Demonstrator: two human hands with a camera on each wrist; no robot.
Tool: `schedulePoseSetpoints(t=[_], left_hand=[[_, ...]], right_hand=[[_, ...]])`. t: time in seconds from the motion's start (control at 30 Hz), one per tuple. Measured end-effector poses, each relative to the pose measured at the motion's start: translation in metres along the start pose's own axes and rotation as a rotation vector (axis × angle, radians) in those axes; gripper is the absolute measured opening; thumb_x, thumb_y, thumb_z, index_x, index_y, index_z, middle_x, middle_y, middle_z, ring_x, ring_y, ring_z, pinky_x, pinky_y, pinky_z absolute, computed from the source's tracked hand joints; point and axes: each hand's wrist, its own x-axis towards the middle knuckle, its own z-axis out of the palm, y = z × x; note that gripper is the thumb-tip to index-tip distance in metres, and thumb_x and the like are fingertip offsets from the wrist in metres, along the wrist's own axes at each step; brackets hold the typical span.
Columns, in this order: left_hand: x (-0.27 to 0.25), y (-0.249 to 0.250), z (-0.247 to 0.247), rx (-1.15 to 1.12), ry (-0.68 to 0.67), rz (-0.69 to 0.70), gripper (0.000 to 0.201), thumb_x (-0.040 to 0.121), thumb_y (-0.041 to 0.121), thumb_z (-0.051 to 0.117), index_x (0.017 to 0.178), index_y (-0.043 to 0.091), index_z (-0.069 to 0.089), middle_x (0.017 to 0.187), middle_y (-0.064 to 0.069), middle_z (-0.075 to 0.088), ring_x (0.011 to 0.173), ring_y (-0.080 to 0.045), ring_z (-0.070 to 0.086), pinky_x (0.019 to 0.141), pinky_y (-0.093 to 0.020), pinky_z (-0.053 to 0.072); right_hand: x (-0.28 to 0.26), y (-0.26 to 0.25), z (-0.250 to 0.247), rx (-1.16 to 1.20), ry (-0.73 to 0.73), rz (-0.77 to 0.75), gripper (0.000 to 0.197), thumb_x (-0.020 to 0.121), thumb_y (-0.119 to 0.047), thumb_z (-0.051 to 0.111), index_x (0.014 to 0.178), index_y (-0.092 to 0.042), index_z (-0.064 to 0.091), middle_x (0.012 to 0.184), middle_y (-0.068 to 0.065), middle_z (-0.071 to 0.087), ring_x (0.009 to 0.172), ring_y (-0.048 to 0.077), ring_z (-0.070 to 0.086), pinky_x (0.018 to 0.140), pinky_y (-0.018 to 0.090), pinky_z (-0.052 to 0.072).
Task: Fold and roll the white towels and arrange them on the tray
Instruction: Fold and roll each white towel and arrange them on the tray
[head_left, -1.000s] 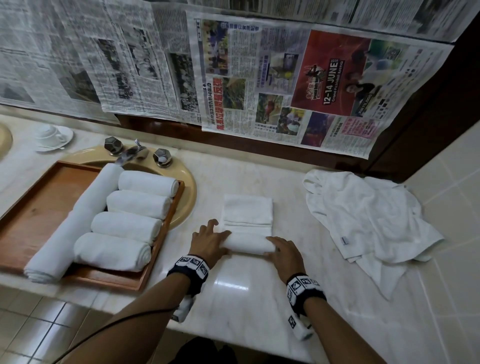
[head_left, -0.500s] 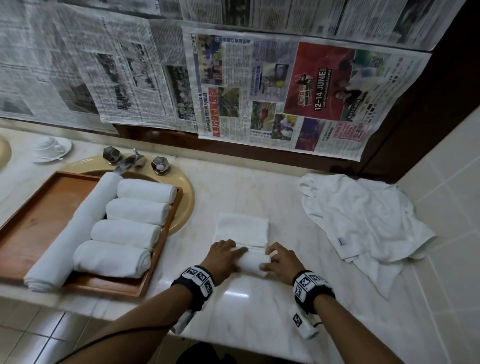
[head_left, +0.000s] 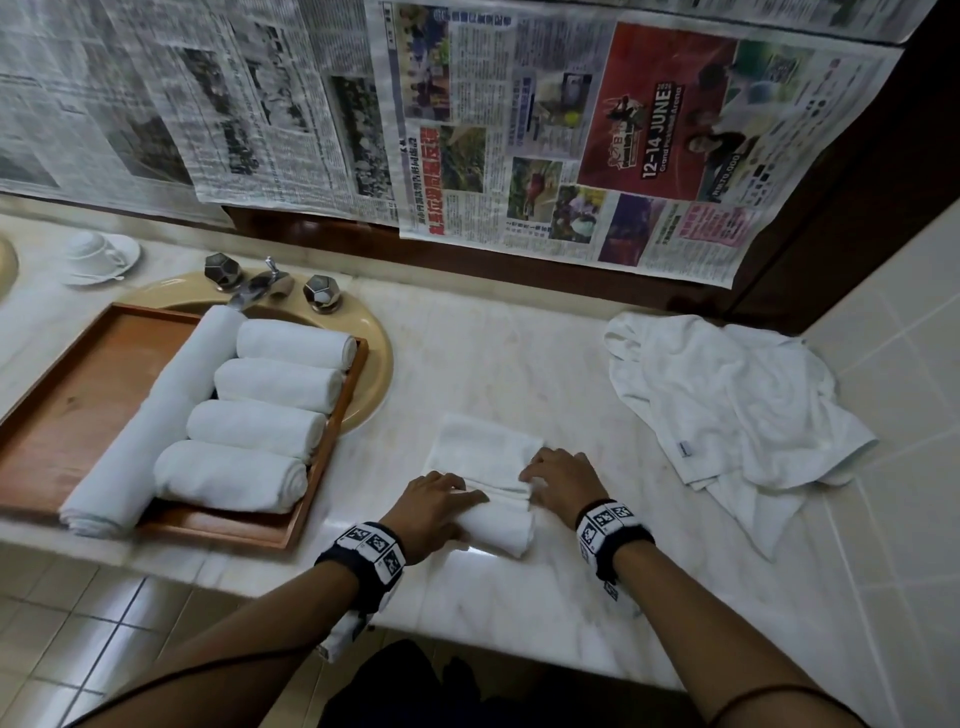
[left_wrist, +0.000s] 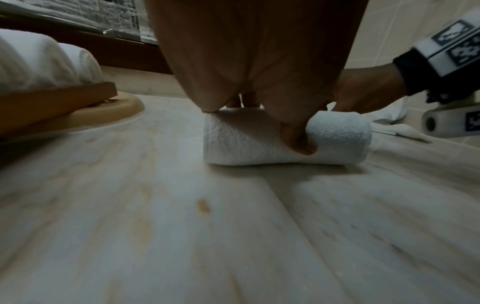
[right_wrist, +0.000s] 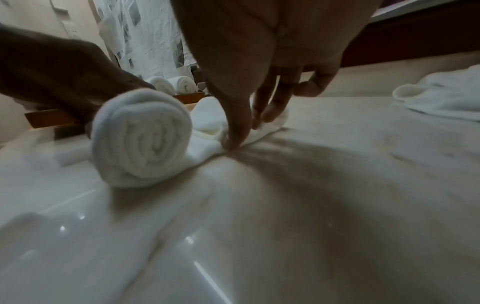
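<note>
1. Your white towel (head_left: 493, 499) lies on the pale marble counter (head_left: 519, 597), just right of the wooden tray (head_left: 78, 415). The near half is a thick soft roll (left_wrist: 283, 142); the far half is still a flat folded strip.
2. The long axis of the roll goes left to right, and the flat part points away from you. In the right wrist view the end shows a spiral of terry layers.
3. Your left hand (head_left: 431, 509) holds the left part of the roll: fingers curve over the top, the thumb presses into the front.
4. Your right hand (head_left: 563, 483) rests on the flat part with straight fingers (right_wrist: 262, 111), gripping nothing.
5. The tray carries four short rolled towels (head_left: 260, 415) beside one long roll (head_left: 150, 426).
6. A crumpled white towel (head_left: 737, 410) lies well apart at the right.
</note>
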Motion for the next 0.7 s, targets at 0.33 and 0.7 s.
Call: schedulePoseSetpoints(t=[0.33,0.7], left_hand=[[-0.006,0.002,0.001,-0.044,0.002,-0.035,0.057,0.08,0.043,0.071,0.134,0.039,0.053,0.127,0.003,0.056,0.114,-0.023,0.047,0.098,-0.034,0.035],[-0.006,0.007,-0.004,-0.056,-0.057,-0.071,0.056,0.084,0.041,0.069,0.137,0.037,0.052,0.13,0.001,0.054,0.117,-0.023,0.047,0.1,-0.032,0.034]], right_hand=[[0.057,-0.004,-0.051,0.529,0.331,0.149,0.006,0.085,-0.023,0.073,0.087,-0.018,0.071,0.081,-0.001,0.071,0.076,0.015,0.063,0.071,0.024,0.046],[0.103,0.006,-0.079,0.626,0.488,0.38,0.026,0.088,-0.02,0.071,0.11,-0.01,0.065,0.101,0.007,0.071,0.092,0.023,0.065,0.074,0.025,0.046]])
